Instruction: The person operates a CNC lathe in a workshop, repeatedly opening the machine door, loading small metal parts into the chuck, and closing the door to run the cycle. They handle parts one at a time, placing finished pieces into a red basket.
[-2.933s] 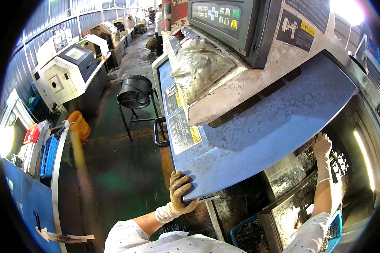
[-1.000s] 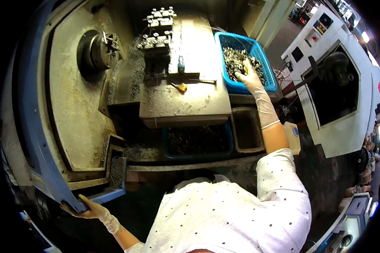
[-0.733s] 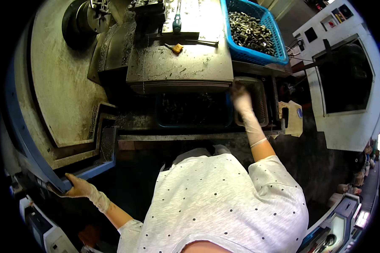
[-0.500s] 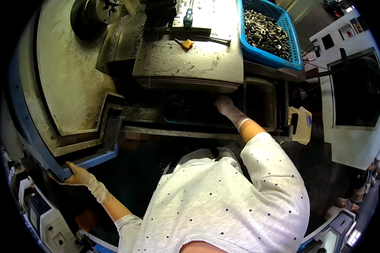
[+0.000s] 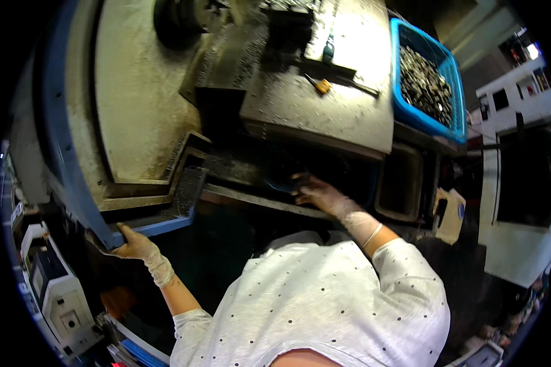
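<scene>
Jutting near the right hand (image 5: 318,194), a metal cover (image 5: 324,116) bears tools (image 5: 323,87).

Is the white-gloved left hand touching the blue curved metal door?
Touching. The head view shows the white-gloved left hand gripping the blue curved metal door at its lower corner, thumb laid against the edge.

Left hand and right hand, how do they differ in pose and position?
The left hand is at the lower corner of the blue door; the right hand is at the dark blue bin, apart from the door. The left hand curls around an edge, while the right hand has its fingers partly spread; whether it holds anything is unclear. Both wear pale gloves.
</scene>
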`<state>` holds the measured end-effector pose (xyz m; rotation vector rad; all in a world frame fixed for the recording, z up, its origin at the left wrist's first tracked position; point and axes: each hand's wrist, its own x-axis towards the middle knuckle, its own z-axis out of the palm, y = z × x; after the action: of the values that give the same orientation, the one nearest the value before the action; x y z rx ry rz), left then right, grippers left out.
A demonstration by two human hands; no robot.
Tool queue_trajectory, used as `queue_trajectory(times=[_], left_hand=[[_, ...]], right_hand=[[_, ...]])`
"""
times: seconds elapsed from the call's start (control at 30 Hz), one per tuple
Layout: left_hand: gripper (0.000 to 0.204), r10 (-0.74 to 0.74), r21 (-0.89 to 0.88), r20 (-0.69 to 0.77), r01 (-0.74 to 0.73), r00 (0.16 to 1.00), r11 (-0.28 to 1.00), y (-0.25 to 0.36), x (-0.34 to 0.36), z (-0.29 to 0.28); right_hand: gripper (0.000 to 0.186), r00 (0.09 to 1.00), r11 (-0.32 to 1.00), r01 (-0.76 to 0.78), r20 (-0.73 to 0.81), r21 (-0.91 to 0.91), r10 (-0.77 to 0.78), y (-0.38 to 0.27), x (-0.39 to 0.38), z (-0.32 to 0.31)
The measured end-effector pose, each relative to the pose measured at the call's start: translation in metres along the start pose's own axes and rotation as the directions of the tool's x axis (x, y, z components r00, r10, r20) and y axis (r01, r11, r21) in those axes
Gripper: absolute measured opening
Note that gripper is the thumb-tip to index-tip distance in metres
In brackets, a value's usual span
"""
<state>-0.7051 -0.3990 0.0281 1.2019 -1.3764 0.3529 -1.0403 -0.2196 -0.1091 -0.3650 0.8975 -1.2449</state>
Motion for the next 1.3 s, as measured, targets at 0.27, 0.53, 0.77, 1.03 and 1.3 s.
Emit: queue_trajectory(times=[0.27,0.53,0.77,1.03,1.3], left_hand=[[0.061,0.123,-0.042,0.009,-0.122,0.992,0.992,-0.001,0.007,0.000],[0.058,0.150,0.012,-0.014,-0.150,0.989,0.989,-0.003,0.008,0.000],[0.055,0.137,0.016,-0.013,-0.137,0.990,0.990,-0.002,0.011,0.001],[0.055,0.105,0.011,0.031,-0.105,0.994,0.994,-0.006,0.008,-0.002],[0.056,0.104,-0.021,0.040,-0.103,0.994,0.994,-0.007,0.006,-0.008]], right_hand=[[0.017,0.562,0.253,0.685,0.274,-0.684,-0.780,-0.169,0.160,0.181],[0.023,0.476,0.487,0.449,-0.261,-0.749,-0.840,-0.272,0.356,0.089],[0.022,0.265,0.547,0.474,-0.481,-0.690,-0.836,-0.265,0.368,0.114],[0.020,0.590,0.699,0.541,-0.382,-0.467,-0.711,-0.283,0.343,0.101],[0.019,0.579,0.683,0.563,-0.367,-0.465,-0.728,-0.285,0.354,0.096]])
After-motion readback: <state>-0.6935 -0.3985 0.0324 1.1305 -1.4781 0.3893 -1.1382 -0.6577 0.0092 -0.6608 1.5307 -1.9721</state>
